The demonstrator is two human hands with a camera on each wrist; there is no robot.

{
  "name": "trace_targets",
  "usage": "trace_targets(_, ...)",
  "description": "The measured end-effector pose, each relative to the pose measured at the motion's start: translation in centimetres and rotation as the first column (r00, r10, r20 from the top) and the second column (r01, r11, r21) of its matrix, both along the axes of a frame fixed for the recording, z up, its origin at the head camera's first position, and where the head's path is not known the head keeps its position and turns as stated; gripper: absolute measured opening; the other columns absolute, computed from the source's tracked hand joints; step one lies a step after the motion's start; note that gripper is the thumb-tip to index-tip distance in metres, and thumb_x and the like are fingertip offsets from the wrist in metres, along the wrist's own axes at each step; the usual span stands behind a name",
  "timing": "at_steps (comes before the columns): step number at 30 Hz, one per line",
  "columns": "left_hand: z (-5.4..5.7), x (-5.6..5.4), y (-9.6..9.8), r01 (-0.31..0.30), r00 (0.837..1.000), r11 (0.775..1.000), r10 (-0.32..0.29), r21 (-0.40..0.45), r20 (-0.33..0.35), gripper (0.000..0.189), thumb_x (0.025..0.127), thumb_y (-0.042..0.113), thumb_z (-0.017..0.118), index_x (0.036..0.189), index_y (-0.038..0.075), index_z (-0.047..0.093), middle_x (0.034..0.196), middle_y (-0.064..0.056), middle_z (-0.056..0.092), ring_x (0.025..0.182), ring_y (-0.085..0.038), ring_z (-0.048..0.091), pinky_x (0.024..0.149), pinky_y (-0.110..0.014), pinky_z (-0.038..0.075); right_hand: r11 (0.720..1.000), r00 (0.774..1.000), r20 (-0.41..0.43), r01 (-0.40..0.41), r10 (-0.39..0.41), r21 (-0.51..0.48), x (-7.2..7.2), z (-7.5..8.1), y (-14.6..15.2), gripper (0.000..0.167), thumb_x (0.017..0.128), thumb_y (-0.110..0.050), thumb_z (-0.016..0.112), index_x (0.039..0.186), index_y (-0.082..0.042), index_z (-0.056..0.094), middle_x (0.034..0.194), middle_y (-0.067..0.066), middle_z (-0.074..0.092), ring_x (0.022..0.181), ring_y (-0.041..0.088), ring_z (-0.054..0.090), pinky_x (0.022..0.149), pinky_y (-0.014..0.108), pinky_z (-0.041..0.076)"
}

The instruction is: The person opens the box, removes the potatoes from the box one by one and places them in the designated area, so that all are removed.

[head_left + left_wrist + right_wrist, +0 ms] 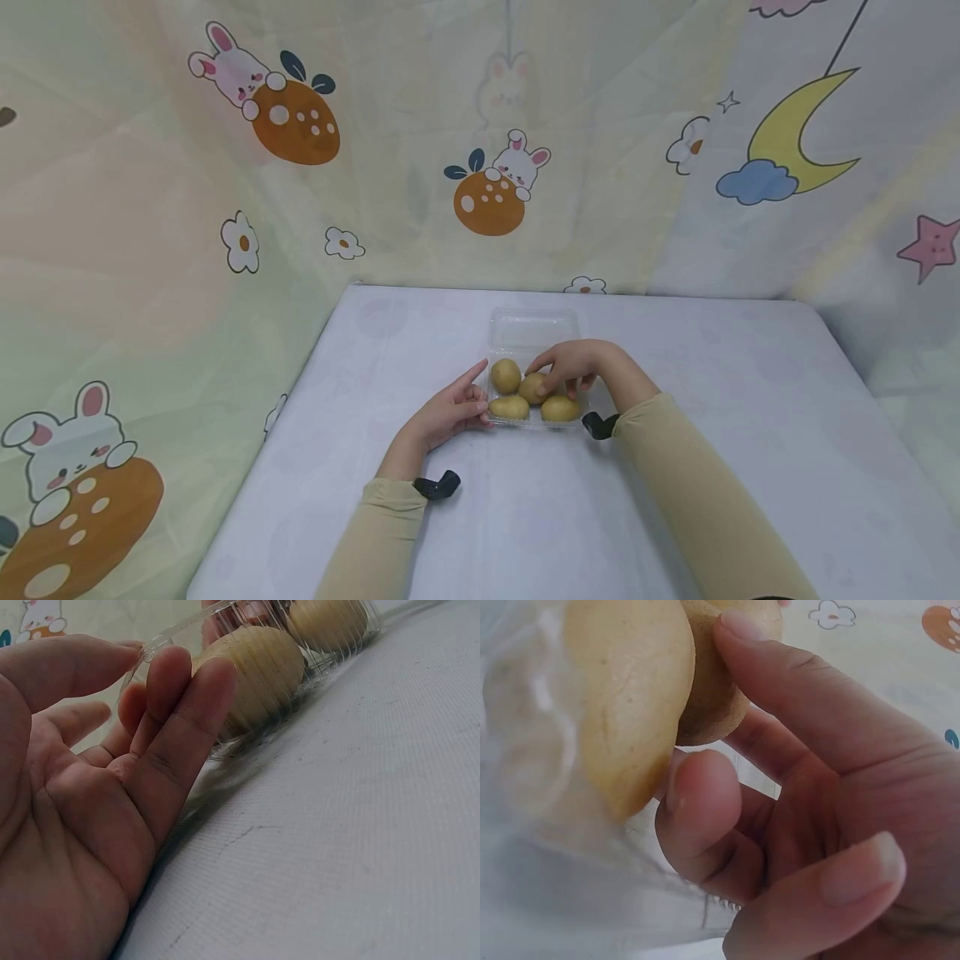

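A clear plastic clamshell box (534, 425) lies on the table with its lid (534, 328) folded back. Several yellow potatoes sit in it, among them one at the back left (506, 376), one at the front left (509, 407) and one at the front right (560, 408). My left hand (448, 412) pinches the box's left rim between thumb and fingers, its index finger pointing away along the side. Over the box, my right hand (577, 364) grips the middle potato (712, 697) between thumb and fingers. Its other fingers curl beside the front right potato (637, 690).
White cloth covers the table (750, 467). Behind and beside it hangs a curtain (405, 100) printed with rabbits, flowers and a moon. Black wrist mounts (437, 485) stick out from both sleeves.
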State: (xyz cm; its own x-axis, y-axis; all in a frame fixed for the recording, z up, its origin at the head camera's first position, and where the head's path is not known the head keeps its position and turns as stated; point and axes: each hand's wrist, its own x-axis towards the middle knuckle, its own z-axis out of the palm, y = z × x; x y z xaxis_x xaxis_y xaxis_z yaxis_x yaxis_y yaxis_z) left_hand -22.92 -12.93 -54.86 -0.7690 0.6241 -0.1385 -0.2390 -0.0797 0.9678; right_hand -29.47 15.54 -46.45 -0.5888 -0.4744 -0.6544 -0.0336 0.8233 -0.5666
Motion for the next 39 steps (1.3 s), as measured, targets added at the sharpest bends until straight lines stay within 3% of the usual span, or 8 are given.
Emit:
trace_targets(11,0.0,0.0,0.0,0.004,1.0,1.0,-0.004,0.004,-0.009,0.079,0.098,0.005,0.056,0.16,0.027,0.011,0.095,0.002,0.053,0.085,-0.013,0.066,0.092,-0.044,0.058,1.0,1.0,-0.019,-0.001,0.0,-0.008,0.2,0.2,0.2,0.048,0.087,-0.043,0.073,0.133,-0.035,0.06,0.108,0.001,0.066,0.057,0.015,0.058,0.047,0.021,0.038)
trace_targets(27,0.0,0.0,0.0,0.002,1.0,1.0,-0.002,0.012,0.005,0.08,0.098,0.005,0.057,0.16,0.027,0.011,0.095,0.001,0.053,0.085,-0.014,0.066,0.091,-0.044,0.058,0.997,0.996,-0.081,0.035,-0.04,-0.067,0.6,0.6,0.9,0.051,0.089,-0.04,0.072,0.137,-0.033,0.056,0.103,0.002,0.068,0.063,0.016,0.057,0.053,0.026,0.051)
trace_targets(35,0.2,0.0,0.1,0.0,1.0,1.0,0.0,-0.005,-0.004,0.08,0.098,0.007,0.058,0.16,0.027,0.011,0.095,0.001,0.052,0.085,-0.014,0.066,0.092,-0.044,0.058,0.99,0.982,-0.172,0.052,-0.074,-0.13,0.9,1.2,2.5,0.053,0.084,-0.048,0.075,0.132,-0.038,0.057,0.101,0.009,0.062,0.067,0.019,0.053,0.057,0.03,0.052)
trace_targets(39,0.1,0.0,0.0,-0.003,1.0,1.0,0.003,-0.011,-0.002,0.08,0.098,0.007,0.058,0.16,0.029,0.013,0.096,0.0,0.052,0.086,-0.015,0.066,0.092,-0.044,0.057,0.985,0.973,-0.207,0.066,-0.099,-0.16,1.1,1.3,3.6,0.057,0.081,-0.052,0.075,0.133,-0.04,0.056,0.101,0.006,0.062,0.071,0.021,0.054,0.061,0.034,0.052)
